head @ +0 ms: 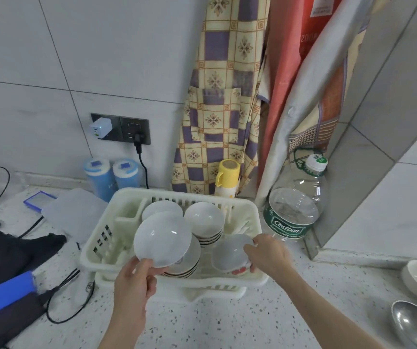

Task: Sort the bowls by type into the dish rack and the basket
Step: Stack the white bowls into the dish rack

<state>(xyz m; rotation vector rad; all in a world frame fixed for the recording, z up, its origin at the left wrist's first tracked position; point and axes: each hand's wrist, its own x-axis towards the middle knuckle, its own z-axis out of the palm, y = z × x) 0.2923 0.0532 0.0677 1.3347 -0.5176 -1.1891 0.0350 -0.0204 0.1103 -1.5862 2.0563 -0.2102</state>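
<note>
Left hand (pixel 133 280) under tilted white bowl (pixel 162 238)

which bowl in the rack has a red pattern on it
The bowl gripped by the right hand, at the dish rack's front right. Red marks show on its outer wall; the other bowls look plain white.

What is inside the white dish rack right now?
The dish rack holds two stacks of white bowls, a shallow plate stack and a red-patterned bowl the right hand grips. The left hand's plate hides what lies beneath.
</note>
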